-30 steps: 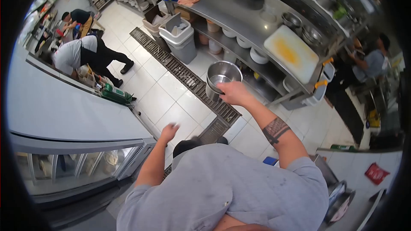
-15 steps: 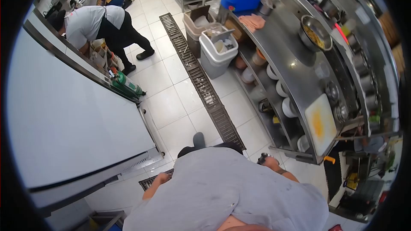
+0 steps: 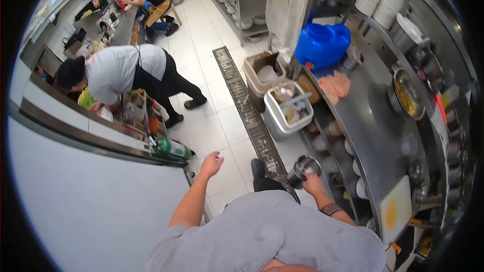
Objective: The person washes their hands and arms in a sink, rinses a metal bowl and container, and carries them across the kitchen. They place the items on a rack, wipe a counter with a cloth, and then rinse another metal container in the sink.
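My right hand [image 3: 312,184] grips a round metal pot [image 3: 304,167] by its near side, beside the curved steel counter. The pot is over the floor drain's right edge. My left hand [image 3: 212,164] hangs over the white floor tiles, near the corner of the large white cabinet [image 3: 91,206], and holds nothing; its fingers are loosely bent and apart. On the steel counter [image 3: 370,111] are a folded pink cloth [image 3: 334,86], a pan of food [image 3: 405,95] and a white cutting board [image 3: 396,210] with an orange stain.
Two bins, a beige one [image 3: 263,70] and a white one [image 3: 287,106], stand ahead beside the drain grate [image 3: 247,106]. A co-worker [image 3: 121,70] bends into a chest at the left, near a green cylinder [image 3: 172,147]. Another person [image 3: 151,0] sits farther back. A blue jug [image 3: 322,45] is on the counter.
The view has moved forward and tilted up. My left hand has risen forward from beside my body. My right hand has lifted the pot forward, so more of it shows.
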A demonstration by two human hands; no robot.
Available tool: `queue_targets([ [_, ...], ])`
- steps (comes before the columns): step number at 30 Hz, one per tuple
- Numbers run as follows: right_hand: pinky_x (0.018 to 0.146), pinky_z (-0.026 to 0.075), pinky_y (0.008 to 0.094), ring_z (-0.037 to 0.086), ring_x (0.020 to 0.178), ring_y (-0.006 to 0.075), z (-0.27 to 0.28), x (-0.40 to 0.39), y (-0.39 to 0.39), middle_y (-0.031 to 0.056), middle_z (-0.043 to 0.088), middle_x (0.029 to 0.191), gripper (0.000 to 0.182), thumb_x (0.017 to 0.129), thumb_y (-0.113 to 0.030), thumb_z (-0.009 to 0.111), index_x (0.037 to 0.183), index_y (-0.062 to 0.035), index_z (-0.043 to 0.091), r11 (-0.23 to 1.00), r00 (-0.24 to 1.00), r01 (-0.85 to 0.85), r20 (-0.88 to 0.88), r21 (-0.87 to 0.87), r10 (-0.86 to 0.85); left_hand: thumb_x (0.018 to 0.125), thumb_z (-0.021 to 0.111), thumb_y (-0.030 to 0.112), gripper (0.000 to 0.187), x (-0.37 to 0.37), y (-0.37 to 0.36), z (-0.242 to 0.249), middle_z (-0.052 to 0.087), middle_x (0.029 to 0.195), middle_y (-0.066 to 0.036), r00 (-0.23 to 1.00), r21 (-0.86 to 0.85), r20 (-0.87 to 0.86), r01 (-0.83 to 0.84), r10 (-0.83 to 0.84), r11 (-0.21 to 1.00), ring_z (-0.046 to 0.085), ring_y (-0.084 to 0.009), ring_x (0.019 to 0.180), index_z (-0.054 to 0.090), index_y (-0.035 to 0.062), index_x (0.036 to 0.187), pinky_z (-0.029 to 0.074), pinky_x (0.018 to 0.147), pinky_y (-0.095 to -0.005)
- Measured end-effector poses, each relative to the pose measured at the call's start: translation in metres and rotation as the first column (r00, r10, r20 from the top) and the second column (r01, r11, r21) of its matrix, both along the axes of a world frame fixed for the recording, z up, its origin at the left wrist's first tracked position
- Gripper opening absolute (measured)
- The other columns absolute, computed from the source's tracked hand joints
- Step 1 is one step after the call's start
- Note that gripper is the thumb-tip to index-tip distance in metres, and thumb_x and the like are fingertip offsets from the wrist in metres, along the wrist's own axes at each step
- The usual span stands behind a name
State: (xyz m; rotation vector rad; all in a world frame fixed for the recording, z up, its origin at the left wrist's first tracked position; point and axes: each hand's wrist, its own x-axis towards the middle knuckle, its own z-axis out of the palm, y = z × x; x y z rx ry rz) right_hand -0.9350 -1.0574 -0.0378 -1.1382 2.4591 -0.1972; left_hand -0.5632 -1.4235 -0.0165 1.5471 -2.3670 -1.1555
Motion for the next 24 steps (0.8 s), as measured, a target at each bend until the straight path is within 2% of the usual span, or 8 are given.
queue_targets([
  [2, 0.093, 0.055, 0.0503, 0.064, 0.109, 0.0398, 0.024, -0.023, -0.101, 0.0172, 0.072, 0.108, 0.028, 0.079, -0.019, 0.071, 0.106, -0.009, 0.07, 0.98, 0.979, -0.201, 0.047, 0.011, 0.2, 0.091, 0.075, 0.026, 0.058, -0.025, -0.012, 0.038, 0.07, 0.121, -0.021, 0.999, 0.078, -0.036, 0.015, -0.013, 0.997, 0.071, -0.0335, 0.102, 0.055, 0.0024, 0.139, 0.056, 0.093, -0.0429],
  [5, 0.089, 0.055, 0.0513, 0.065, 0.105, 0.0384, 0.061, -0.038, -0.246, 0.0149, 0.071, 0.099, 0.021, 0.078, -0.017, 0.072, 0.097, -0.0079, 0.067, 0.857, 0.879, -0.463, 0.007, -0.225, 0.477, 0.088, 0.078, 0.021, 0.071, -0.06, -0.035, 0.082, 0.061, 0.134, -0.021, 0.983, 0.059, -0.167, 0.081, -0.07, 0.995, 0.069, -0.0327, 0.108, 0.043, 0.0044, 0.147, 0.055, 0.095, -0.0433],
  [10, 0.083, 0.056, 0.0501, 0.065, 0.098, 0.0363, 0.153, -0.027, -0.446, 0.0129, 0.07, 0.09, 0.02, 0.073, -0.014, 0.068, 0.092, -0.008, 0.07, 0.433, 0.492, -0.844, -0.133, -0.315, 0.861, 0.081, 0.085, 0.02, 0.092, -0.097, -0.097, 0.131, 0.041, 0.153, -0.021, 0.966, 0.019, -0.254, -0.05, 0.053, 0.999, 0.063, -0.0328, 0.121, 0.03, 0.0089, 0.154, 0.053, 0.101, -0.0448],
  [14, 0.078, 0.056, 0.0489, 0.066, 0.098, 0.0326, 0.191, -0.005, -0.556, 0.0098, 0.067, 0.086, 0.012, 0.077, -0.014, 0.068, 0.088, -0.0093, 0.069, 0.153, 0.218, -0.924, -0.154, -0.351, 0.964, 0.066, 0.098, 0.022, 0.115, -0.111, -0.178, 0.129, 0.024, 0.163, -0.022, 0.942, -0.156, -0.32, -0.16, 0.104, 0.975, 0.048, -0.0417, 0.139, 0.027, 0.0149, 0.156, 0.049, 0.108, -0.0455],
  [17, 0.079, 0.056, 0.0478, 0.065, 0.098, 0.0331, 0.196, -0.002, -0.615, 0.0109, 0.067, 0.088, 0.011, 0.078, -0.013, 0.068, 0.087, -0.0084, 0.069, 0.177, 0.222, -0.928, -0.102, -0.329, 0.97, 0.063, 0.097, 0.025, 0.105, -0.114, -0.248, 0.114, 0.022, 0.162, -0.03, 0.924, -0.261, -0.368, -0.209, 0.103, 0.942, 0.04, -0.0487, 0.144, 0.04, 0.0127, 0.15, 0.043, 0.115, -0.0504],
  [18, 0.08, 0.056, 0.0473, 0.064, 0.098, 0.0332, 0.196, -0.004, -0.632, 0.0114, 0.066, 0.088, 0.01, 0.078, -0.013, 0.069, 0.087, -0.0083, 0.069, 0.223, 0.266, -0.92, -0.094, -0.321, 0.959, 0.063, 0.098, 0.025, 0.086, -0.119, -0.272, 0.116, 0.029, 0.158, -0.029, 0.926, -0.2, -0.36, -0.197, 0.115, 0.96, 0.044, -0.0481, 0.141, 0.053, 0.0079, 0.134, 0.045, 0.113, -0.0494],
  [23, 0.094, 0.053, 0.0454, 0.061, 0.111, 0.0362, 0.203, -0.035, -0.708, 0.0157, 0.065, 0.108, 0.023, 0.074, -0.004, 0.071, 0.097, -0.0078, 0.071, 0.376, 0.39, -0.871, 0.02, -0.316, 0.92, 0.064, 0.097, 0.023, 0.061, -0.156, -0.391, 0.116, 0.042, 0.145, -0.025, 0.88, -0.17, -0.475, -0.065, -0.024, 0.983, 0.052, -0.0469, 0.131, 0.051, 0.0049, 0.101, 0.05, 0.104, -0.0483],
  [24, 0.099, 0.051, 0.0456, 0.059, 0.117, 0.0383, 0.203, -0.043, -0.716, 0.0186, 0.06, 0.121, 0.03, 0.075, -0.005, 0.074, 0.105, -0.0078, 0.07, 0.437, 0.525, -0.778, -0.087, -0.452, 0.846, 0.065, 0.097, 0.021, 0.059, -0.168, -0.415, 0.12, 0.042, 0.144, -0.026, 0.881, -0.183, -0.473, -0.06, -0.034, 0.981, 0.052, -0.048, 0.129, 0.05, 0.0045, 0.098, 0.051, 0.102, -0.0485],
])
